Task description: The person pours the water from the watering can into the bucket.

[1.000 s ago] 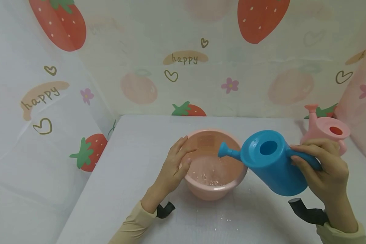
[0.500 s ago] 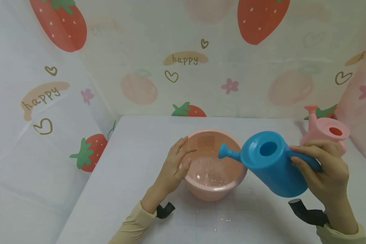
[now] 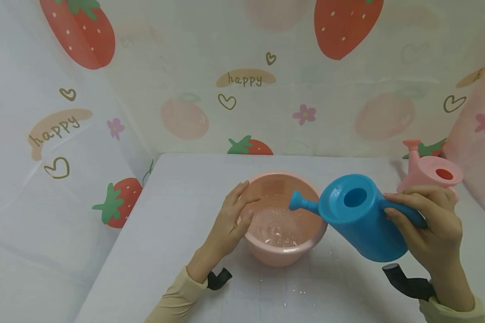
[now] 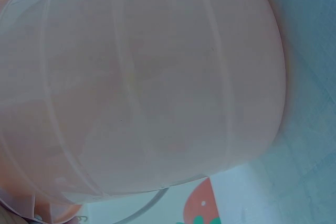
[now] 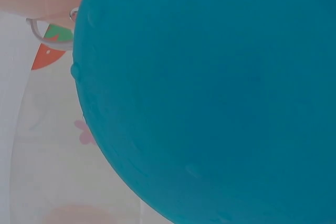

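Note:
In the head view my left hand (image 3: 226,222) holds the left rim of a pink plastic basin (image 3: 280,259), with some fingers reaching over its inside. Clear water with bright ripples lies in the basin. My right hand (image 3: 434,226) grips the handle of a blue watering can (image 3: 372,233), which is tilted left so its spout hangs over the basin. No distinct stream shows at the spout. The basin's ribbed wall (image 4: 147,87) fills the left wrist view. Wet drops cling to the can's blue surface (image 5: 210,98), which covers most of the right wrist view.
A pink watering can (image 3: 432,170) stands at the back right, partly behind my right hand. Water drops dot the white table (image 3: 178,193) in front of the basin. Strawberry-printed sheets (image 3: 246,112) rise behind and at both sides.
The ripples in the basin shift from frame to frame. Both hands, the basin and the tilted blue watering can keep nearly the same places.

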Available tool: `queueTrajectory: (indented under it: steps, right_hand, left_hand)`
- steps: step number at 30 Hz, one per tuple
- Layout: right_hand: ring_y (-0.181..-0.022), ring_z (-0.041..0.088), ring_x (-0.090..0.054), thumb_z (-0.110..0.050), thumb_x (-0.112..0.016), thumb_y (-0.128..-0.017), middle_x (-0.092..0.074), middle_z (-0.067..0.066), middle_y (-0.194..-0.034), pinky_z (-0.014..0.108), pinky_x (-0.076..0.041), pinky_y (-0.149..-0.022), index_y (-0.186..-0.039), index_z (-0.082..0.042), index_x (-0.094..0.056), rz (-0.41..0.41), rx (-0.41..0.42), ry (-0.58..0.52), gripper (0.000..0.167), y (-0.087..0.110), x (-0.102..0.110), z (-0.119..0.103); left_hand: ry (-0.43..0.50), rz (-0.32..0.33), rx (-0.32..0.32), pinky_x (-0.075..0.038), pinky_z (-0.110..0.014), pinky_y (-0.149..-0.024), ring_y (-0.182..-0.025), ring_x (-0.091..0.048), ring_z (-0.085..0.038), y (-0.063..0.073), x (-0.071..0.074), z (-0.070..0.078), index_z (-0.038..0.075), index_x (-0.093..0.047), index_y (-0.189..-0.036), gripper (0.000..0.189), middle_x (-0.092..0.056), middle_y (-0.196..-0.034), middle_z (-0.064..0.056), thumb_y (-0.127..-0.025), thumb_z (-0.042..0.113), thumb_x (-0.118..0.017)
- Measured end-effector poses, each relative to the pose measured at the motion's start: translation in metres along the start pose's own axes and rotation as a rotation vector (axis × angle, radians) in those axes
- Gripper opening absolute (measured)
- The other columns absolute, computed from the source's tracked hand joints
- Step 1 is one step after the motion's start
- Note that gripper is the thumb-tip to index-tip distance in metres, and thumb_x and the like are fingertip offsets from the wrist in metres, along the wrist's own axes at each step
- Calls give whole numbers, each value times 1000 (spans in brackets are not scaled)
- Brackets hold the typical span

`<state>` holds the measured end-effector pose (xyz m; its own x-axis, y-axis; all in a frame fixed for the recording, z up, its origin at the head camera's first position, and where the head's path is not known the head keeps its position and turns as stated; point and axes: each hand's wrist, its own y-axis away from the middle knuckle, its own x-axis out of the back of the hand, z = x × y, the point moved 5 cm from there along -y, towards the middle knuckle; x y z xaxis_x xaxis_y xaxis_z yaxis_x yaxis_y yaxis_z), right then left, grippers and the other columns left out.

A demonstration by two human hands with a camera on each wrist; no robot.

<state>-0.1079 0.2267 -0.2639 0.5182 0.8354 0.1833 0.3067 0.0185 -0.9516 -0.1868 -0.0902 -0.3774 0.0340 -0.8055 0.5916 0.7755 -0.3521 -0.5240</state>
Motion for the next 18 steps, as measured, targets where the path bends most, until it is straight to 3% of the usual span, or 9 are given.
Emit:
queueTrajectory:
  steps: [9, 18]
  right_hand:
    - [-97, 6, -53, -43, -66, -80, -56, 23, -73, 26, -27, -87, -81, 9, -67, 8, -1, 3, 53, 0, 1, 0]
    - [-97, 5, -53, -44, -65, -80, -56, 23, -73, 25, -25, -86, -81, 9, -67, 5, 5, 12, 53, -2, 1, 0]
  left_hand:
    - [-6, -7, 16, -29, -60, -102, -140, -21, -26, 0, 0, 0, 25, -56, -123, 34, -30, -149, -5, -91, 21, -46]
    - [-10, -5, 10, -28, -60, -103, -140, -21, -27, 1, 1, 0, 20, -57, -122, 34, -31, -149, -5, -92, 26, -44]
